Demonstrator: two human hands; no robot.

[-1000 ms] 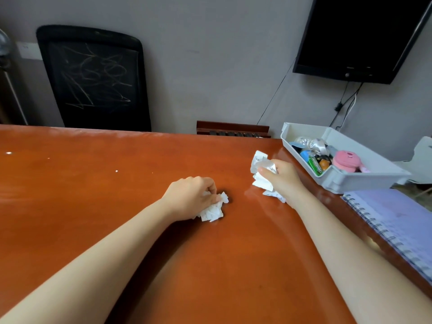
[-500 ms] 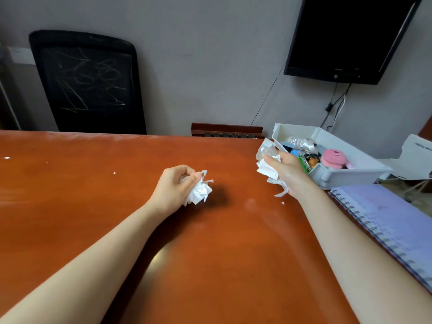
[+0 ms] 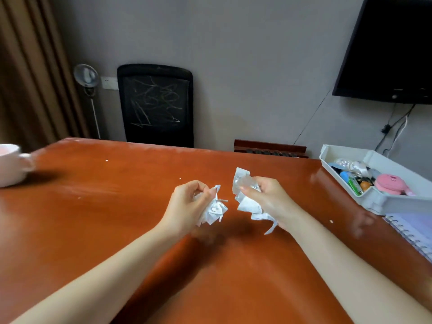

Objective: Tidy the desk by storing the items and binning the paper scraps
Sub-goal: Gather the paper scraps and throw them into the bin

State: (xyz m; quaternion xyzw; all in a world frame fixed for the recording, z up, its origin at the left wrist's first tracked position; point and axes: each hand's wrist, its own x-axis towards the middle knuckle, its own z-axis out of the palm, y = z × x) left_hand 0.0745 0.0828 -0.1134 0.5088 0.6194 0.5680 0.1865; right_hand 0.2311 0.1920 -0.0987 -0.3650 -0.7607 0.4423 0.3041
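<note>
So both hands look lifted a bit off the desk (image 3: 93, 218) right now, and each one is full of paper. The left hand (image 3: 187, 204) has its fingers curled round a crumpled white wad (image 3: 214, 210), which sticks out on the thumb side toward the other hand. The right hand (image 3: 268, 199) is clamped on a bigger bunch of torn scraps (image 3: 245, 197), with some poking up above the thumb and a strip dangling below the heel of the palm. The two bundles are near each other, not touching.

Out past the right hand's outer side, well apart, sits a white tray (image 3: 383, 203) with a pink thing (image 3: 390, 184) and other small bits in it. A spiral notebook (image 3: 418, 230) lies just beside the tray. One tiny white scrap (image 3: 331, 221) sits on the wood between the right hand and the notebook. Way out beyond the left hand there's a blurry pale cup (image 3: 9, 164).
</note>
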